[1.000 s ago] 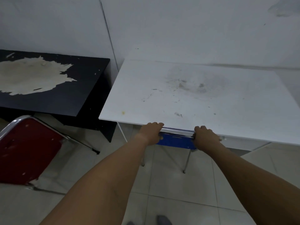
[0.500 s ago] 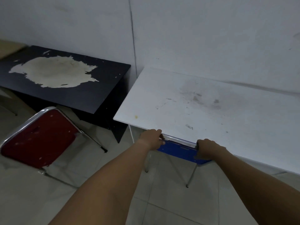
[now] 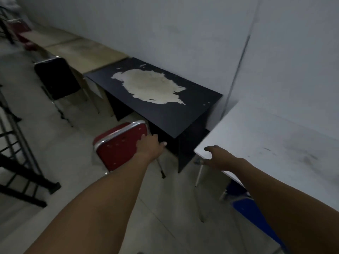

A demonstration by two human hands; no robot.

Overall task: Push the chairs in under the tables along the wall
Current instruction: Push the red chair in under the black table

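Note:
A red chair [image 3: 119, 149] with a chrome-edged back stands on the floor in front of the black table [image 3: 183, 118], which has a large worn pale patch. My left hand [image 3: 150, 146] lies at the right edge of the chair's back, fingers on it and thumb sticking out to the right. My right hand [image 3: 218, 157] hovers open with fingers apart, just in front of the near corner of the white table [image 3: 275, 143], holding nothing. The blue chair [image 3: 244, 208] sits under the white table, partly hidden by my right forearm.
A black chair [image 3: 56, 79] stands out from a beige table [image 3: 82, 52] farther along the wall. Another red chair [image 3: 20, 30] is blurred at the far left end. A black metal frame [image 3: 18, 162] stands on the floor at the left.
Both hands have let go of the blue chair's back. My view has swung left; my left hand has moved to the red chair and my right hand has moved off the blue chair.

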